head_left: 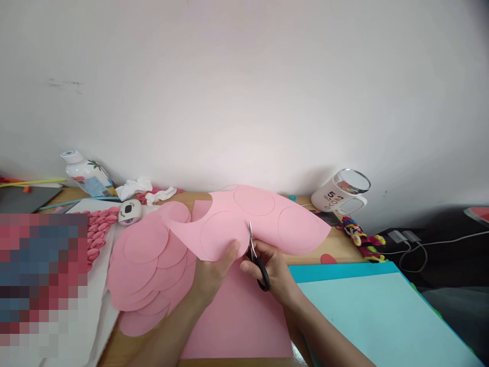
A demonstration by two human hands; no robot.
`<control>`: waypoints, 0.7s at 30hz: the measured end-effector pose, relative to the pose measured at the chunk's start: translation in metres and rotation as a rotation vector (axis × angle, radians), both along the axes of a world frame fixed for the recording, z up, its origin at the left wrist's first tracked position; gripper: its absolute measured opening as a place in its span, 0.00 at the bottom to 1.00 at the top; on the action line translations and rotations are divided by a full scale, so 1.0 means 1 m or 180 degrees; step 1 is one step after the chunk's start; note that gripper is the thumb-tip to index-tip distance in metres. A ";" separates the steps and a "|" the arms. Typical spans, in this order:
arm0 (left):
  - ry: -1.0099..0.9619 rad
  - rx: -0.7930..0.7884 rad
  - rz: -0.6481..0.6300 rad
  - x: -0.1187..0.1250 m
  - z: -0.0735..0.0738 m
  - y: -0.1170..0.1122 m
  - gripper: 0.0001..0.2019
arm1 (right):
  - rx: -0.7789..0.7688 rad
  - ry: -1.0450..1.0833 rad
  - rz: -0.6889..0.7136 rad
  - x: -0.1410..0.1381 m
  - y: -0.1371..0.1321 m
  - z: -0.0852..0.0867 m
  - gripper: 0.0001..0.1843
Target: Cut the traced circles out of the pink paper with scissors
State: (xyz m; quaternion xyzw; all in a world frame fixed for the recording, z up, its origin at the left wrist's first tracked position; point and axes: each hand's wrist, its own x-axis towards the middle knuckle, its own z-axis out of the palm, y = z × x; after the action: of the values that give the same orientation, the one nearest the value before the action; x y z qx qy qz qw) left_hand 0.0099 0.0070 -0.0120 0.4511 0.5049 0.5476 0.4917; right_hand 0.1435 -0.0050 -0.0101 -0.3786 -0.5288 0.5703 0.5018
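Note:
My left hand [216, 267] grips the lower edge of a pink paper sheet [263, 227], thumb on top. Several circles are drawn on the sheet, and a round piece is cut away from its upper left edge. Black-handled scissors [260, 272] are in my right hand [273, 265], their blades pointing up at the sheet beside a drawn circle. The sheet is raised above the table and curls down at its right end. Beneath it lies another flat pink sheet [237, 326]. To the left of my left hand is an overlapping pile of pink paper circles [141, 275].
A white bottle [87, 173], crumpled tissues [133, 188] and a small white device [129, 211] stand at the back left. A lidded white mug [336, 193] and a colourful figurine [359, 237] are at the back right. Blue and light teal sheets [367, 311] lie right. A wall rises behind.

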 end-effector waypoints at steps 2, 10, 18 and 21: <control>0.0026 -0.0001 -0.0028 0.000 0.001 0.000 0.28 | 0.0003 -0.0005 -0.0006 0.000 0.000 0.000 0.15; 0.0014 0.0016 -0.0002 -0.001 0.001 0.001 0.28 | -0.0048 -0.0042 -0.0011 0.000 -0.001 -0.001 0.15; -0.0043 0.0198 0.0055 -0.001 -0.009 0.002 0.25 | -0.0085 -0.0025 -0.0001 0.000 -0.001 -0.001 0.16; -0.0085 0.0282 0.0023 -0.001 -0.010 0.003 0.24 | -0.0116 -0.0032 -0.0029 0.000 -0.001 0.000 0.16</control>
State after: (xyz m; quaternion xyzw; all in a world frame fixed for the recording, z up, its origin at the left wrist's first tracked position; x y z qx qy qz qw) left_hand 0.0089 0.0105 -0.0222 0.4633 0.4752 0.5771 0.4759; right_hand 0.1432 -0.0059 -0.0100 -0.3929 -0.5190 0.5757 0.4948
